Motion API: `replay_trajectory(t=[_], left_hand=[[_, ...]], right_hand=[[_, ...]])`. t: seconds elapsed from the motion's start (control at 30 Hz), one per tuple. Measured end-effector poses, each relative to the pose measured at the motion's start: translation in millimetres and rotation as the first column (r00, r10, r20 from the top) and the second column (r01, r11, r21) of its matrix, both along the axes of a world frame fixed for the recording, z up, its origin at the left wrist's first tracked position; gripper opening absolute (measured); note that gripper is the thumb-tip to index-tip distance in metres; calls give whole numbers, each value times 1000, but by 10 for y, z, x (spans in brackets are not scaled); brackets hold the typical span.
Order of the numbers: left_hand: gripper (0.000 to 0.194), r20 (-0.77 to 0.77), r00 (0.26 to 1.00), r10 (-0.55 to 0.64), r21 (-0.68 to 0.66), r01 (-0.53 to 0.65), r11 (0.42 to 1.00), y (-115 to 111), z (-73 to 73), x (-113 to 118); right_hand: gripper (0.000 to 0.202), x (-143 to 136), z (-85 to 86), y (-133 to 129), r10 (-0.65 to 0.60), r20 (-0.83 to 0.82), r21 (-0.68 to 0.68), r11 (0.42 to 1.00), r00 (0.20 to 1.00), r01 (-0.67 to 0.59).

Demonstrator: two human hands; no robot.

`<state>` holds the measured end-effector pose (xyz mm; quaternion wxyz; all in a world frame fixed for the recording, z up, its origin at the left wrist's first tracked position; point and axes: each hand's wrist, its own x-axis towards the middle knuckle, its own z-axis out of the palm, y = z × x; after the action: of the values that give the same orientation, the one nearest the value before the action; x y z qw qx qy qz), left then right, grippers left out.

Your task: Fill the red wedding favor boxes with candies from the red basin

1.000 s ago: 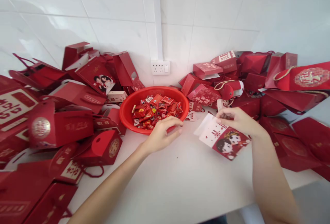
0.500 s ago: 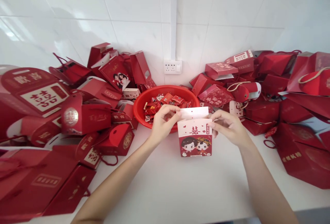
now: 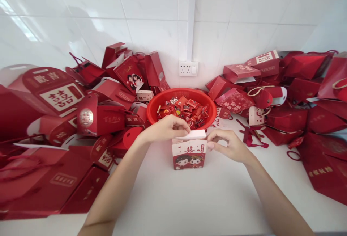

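Note:
A small red and white box (image 3: 189,156) with two cartoon faces stands upright on the white table, its white top flap bent over. My left hand (image 3: 173,127) is at the box's upper left, its fingers closed on the flap. At the upper right side, my right hand (image 3: 225,143) pinches the box edge between thumb and finger. Just behind the box is a red plastic basket (image 3: 151,111) holding many small red-wrapped candies (image 3: 191,109).
Red gift boxes (image 3: 101,120) are piled on the left, and more red boxes (image 3: 287,120) on the right. Dark red ribbons (image 3: 252,134) lie right of the basket. A socket (image 3: 188,68) is on the tiled wall.
The box has moved left and slightly down in view and now rests on the table. Its white top flap has tipped lower. The view has shifted slightly, showing the basket further right.

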<state>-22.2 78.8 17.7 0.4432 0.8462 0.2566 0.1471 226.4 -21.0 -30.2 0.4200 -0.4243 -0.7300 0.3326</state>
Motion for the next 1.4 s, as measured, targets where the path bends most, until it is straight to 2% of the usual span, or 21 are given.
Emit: replay_trajectory(t=[0.17, 0.3, 0.37, 0.43, 0.53, 0.6, 0.67, 0.77, 0.87, 0.97, 1.07, 1.2, 1.27, 1.4], left_hand=[[21, 28, 989, -144, -70, 145, 987, 54, -11, -51], [20, 131, 969, -210, -97, 223, 970, 13, 76, -90], [20, 205, 955, -213, -101, 238, 966, -1, 117, -112], [21, 277, 947, -164, -112, 202, 973, 20, 116, -130], [25, 288, 958, 2, -75, 20, 997, 135, 11, -142], [27, 224, 968, 116, 21, -124, 992, 245, -105, -142], [28, 90, 979, 183, 122, -193, 974, 348, -212, -131], [29, -216, 957, 194, 210, -149, 966, 450, -294, -69], [40, -478, 858, 188, 230, -85, 969, 512, -289, 64], [62, -640, 751, 161, 255, 10, 967, 573, -269, 226], [77, -717, 678, 162, 305, 97, 947, 633, -258, 379], [86, -783, 613, 110, 271, 176, 946, 708, -256, 562], [76, -788, 609, 87, 262, 206, 943, 748, -278, 622], [51, -735, 676, 51, 248, 199, 948, 808, -342, 624]], right_hand=[[37, 71, 42, 209, -185, -202, 14, 981, 962, 192], [37, 63, 135, 549, -248, -236, 16, 966, 940, 259], [32, 32, 179, 758, -264, -152, 33, 962, 953, 271], [24, -12, 209, 958, -310, 67, 67, 950, 948, 305], [18, -88, 215, 1175, -361, 340, 106, 932, 868, 346], [16, -135, 196, 1247, -361, 425, 98, 930, 830, 354], [13, -170, 173, 1276, -345, 533, 77, 929, 773, 361], [12, -202, 156, 1291, -268, 689, 25, 937, 673, 347], [21, -212, 162, 1307, -171, 783, -33, 949, 598, 314], [26, -206, 162, 1325, -104, 818, -74, 956, 565, 284], [29, -192, 148, 1341, -72, 825, -96, 960, 560, 264], [28, -175, 123, 1367, -59, 823, -105, 962, 565, 252], [27, -170, 115, 1378, -62, 819, -101, 963, 570, 250], [27, -170, 119, 1377, -81, 810, -79, 966, 581, 246]])
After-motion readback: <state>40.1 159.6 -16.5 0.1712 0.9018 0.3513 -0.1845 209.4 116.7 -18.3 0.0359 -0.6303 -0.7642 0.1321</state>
